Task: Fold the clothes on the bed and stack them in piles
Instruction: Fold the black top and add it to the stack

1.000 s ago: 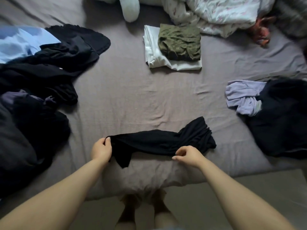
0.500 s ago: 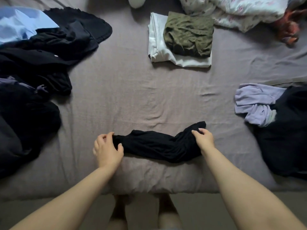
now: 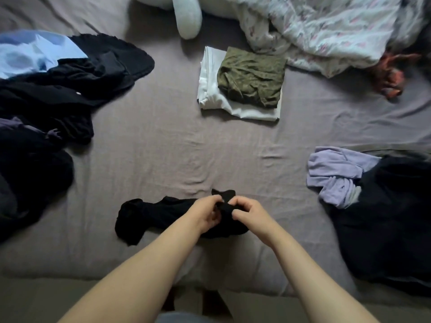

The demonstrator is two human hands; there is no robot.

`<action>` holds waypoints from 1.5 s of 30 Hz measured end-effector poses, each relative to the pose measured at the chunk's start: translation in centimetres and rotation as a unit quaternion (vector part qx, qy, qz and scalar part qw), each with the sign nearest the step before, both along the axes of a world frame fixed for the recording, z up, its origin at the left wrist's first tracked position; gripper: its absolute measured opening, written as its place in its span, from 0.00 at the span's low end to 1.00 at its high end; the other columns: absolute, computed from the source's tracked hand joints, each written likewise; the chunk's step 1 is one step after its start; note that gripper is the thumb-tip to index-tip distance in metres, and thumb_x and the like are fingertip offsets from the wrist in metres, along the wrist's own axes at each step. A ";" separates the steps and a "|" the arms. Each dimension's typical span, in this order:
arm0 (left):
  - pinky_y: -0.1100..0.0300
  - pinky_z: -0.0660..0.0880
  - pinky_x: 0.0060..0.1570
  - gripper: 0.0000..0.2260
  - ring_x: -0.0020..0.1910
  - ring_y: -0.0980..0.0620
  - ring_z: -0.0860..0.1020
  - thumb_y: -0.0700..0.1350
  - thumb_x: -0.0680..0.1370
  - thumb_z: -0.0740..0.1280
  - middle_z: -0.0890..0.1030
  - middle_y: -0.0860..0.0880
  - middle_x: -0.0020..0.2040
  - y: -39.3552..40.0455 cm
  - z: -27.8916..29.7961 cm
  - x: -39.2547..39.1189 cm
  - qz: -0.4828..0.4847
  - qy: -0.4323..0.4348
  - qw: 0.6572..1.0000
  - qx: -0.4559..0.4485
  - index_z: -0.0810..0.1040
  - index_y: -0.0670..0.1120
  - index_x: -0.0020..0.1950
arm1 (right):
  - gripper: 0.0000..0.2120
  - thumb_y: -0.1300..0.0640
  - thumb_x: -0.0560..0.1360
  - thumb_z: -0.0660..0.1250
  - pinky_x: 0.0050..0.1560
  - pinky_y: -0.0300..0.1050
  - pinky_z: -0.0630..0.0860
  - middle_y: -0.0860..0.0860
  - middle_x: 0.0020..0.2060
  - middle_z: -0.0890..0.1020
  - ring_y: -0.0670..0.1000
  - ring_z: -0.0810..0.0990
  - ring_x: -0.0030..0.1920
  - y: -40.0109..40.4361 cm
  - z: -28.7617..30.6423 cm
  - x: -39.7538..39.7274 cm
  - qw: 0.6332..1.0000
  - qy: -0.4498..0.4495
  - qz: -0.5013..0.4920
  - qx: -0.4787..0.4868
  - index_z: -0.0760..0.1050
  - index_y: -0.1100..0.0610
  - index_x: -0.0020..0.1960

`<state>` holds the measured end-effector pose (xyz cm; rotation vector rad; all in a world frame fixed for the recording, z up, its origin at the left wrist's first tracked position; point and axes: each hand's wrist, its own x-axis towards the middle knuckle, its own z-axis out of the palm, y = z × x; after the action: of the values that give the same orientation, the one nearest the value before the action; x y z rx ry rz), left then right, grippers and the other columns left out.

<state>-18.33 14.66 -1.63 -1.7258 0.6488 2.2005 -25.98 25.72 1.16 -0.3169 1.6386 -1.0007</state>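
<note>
Head view, your hands: your left hand [image 3: 206, 213] and right hand [image 3: 248, 212] sit close together near the bed's front edge, each with fingers curled and pinching the same end of the black garment [image 3: 163, 216].

Head view, the black garment: it lies bunched on the bed sheet [image 3: 151, 159], one end between your hands, the rest trailing off to the left of your left hand. Whether it is a sock or tights you cannot tell from here.

Head view, done so far: straight ahead of your hands, well apart, a folded green piece [image 3: 251, 76] rests on a folded white piece [image 3: 211, 89], which looks like one finished pile.

Head view, left to do: a dark heap [image 3: 58, 94] with a light blue shirt [image 3: 30, 52] far to your left, and a lilac top [image 3: 333, 176] beside a dark garment [image 3: 384, 217] to your right, all seem unfolded. By that, you are likely early in the job.

Head view, room: bare sheet lies between your hands and the pile, enough to spread the piece forward.

Head view, edges: the mattress front edge runs just under your forearms; cloth pulled toward you could slide off it.

Head view, far side: a rumpled floral quilt [image 3: 326, 26] crowds the space beyond the pile.
</note>
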 end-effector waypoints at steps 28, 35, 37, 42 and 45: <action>0.62 0.67 0.31 0.16 0.26 0.54 0.62 0.36 0.81 0.48 0.63 0.48 0.26 -17.8 11.6 -4.1 0.313 0.210 0.923 -0.072 0.61 0.46 0.34 | 0.06 0.60 0.71 0.65 0.37 0.49 0.68 0.55 0.31 0.74 0.58 0.70 0.37 -8.3 8.1 -11.4 0.888 0.430 -0.127 0.102 0.69 0.58 0.36; 0.69 0.66 0.21 0.19 0.17 0.54 0.65 0.40 0.80 0.51 0.65 0.50 0.20 -18.3 18.4 -7.8 0.330 0.337 0.879 -0.066 0.63 0.46 0.29 | 0.12 0.48 0.68 0.61 0.34 0.46 0.60 0.53 0.29 0.67 0.58 0.65 0.32 -10.4 12.8 -12.2 0.747 0.605 -0.267 -0.068 0.70 0.58 0.36; 0.67 0.66 0.25 0.22 0.20 0.53 0.65 0.44 0.79 0.51 0.64 0.50 0.20 -17.0 17.3 -6.3 0.296 0.347 0.887 -0.068 0.63 0.47 0.24 | 0.15 0.47 0.69 0.61 0.33 0.43 0.59 0.54 0.26 0.66 0.61 0.67 0.28 -9.2 12.2 -10.9 0.718 0.650 -0.229 -0.094 0.70 0.59 0.33; 0.54 0.74 0.44 0.21 0.31 0.45 0.80 0.44 0.78 0.52 0.80 0.44 0.31 -12.4 9.6 1.6 0.256 0.150 0.949 -0.104 0.76 0.46 0.29 | 0.12 0.48 0.63 0.60 0.24 0.43 0.68 0.54 0.26 0.77 0.58 0.77 0.26 -2.4 4.5 -4.5 0.774 0.632 -0.038 -0.020 0.72 0.57 0.32; 0.54 0.71 0.36 0.17 0.33 0.44 0.76 0.39 0.79 0.53 0.77 0.42 0.34 -9.2 4.3 6.0 0.204 -0.023 0.968 -0.144 0.73 0.43 0.32 | 0.09 0.48 0.66 0.63 0.31 0.42 0.67 0.50 0.37 0.82 0.56 0.82 0.39 1.3 -0.5 -0.6 0.829 0.526 0.143 0.128 0.75 0.53 0.40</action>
<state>-12.35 5.42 2.70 -2.2216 0.6791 2.4173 -26.56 27.03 0.68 -1.0252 2.5674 -0.3179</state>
